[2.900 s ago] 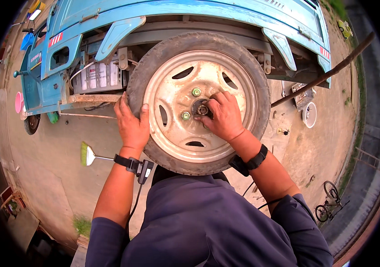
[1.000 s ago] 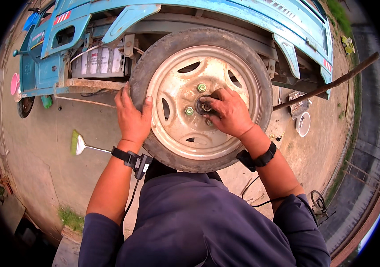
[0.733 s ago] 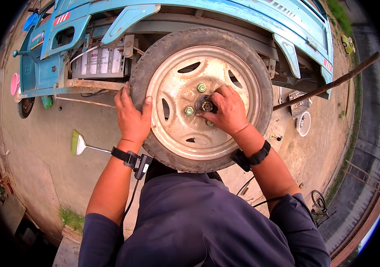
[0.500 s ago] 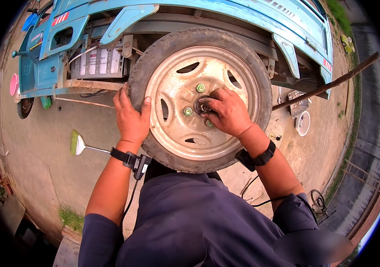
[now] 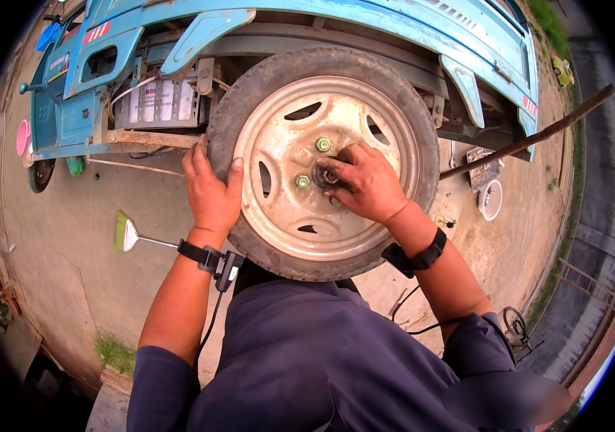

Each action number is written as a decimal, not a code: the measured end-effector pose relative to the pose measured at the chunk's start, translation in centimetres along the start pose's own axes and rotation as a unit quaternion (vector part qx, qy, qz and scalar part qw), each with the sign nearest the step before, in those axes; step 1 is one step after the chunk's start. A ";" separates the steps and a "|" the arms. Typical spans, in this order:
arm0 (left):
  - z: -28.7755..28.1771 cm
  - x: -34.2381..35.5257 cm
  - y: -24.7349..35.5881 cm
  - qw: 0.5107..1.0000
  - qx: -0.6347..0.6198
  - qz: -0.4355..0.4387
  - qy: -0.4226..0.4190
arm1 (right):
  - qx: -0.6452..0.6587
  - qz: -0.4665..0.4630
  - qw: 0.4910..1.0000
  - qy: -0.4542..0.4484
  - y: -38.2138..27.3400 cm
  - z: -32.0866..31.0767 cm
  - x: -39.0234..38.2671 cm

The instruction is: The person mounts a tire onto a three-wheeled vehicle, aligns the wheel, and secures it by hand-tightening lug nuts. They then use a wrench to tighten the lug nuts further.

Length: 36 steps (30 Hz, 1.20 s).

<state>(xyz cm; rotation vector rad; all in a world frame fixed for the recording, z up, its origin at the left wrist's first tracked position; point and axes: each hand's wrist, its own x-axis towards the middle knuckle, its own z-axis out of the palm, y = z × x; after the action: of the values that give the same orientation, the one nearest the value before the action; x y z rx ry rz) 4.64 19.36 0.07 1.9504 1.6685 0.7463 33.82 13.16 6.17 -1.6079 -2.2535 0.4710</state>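
Note:
A wheel [image 5: 386, 230] with a worn black tyre and a rusty cream rim faces me, upright against the side of a blue cargo vehicle [image 5: 365, 25]. My left hand [image 5: 212, 189] grips the tyre's left edge, thumb toward the rim and fingers along the tread. At the wheel's centre, the thumb and fingers of my right hand [image 5: 368, 183] close around the dark axle nut [image 5: 327, 175], partly hiding it. Green-tinted wheel nuts surround the hub: an upper nut [image 5: 323, 145] and a left nut [image 5: 303, 182] show plainly, while a lower nut is half covered by my fingers.
A long wooden stick [image 5: 530, 137] slants out from the wheel's right side. Beyond it stand a white bucket [image 5: 490, 200] and a metal tray [image 5: 481, 169]. A green-bristled broom [image 5: 125, 232] lies on the concrete at left. Battery-like boxes [image 5: 160, 102] sit under the vehicle's bed.
My right fingers have shifted slightly at the hub and now cover more of the lower nut. The wheel has moved very slightly; my left hand keeps its hold.

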 end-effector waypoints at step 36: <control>-0.1 1.0 0.0 1.000 0.004 0.017 -0.006 | -0.041 0.084 0.995 0.047 -1.0 1.9 -0.2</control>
<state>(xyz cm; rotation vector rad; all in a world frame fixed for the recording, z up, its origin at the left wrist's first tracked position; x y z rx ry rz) 4.70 20.36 0.29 1.9907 1.6376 0.7400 32.23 12.52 4.94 -1.8304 -2.1043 0.3396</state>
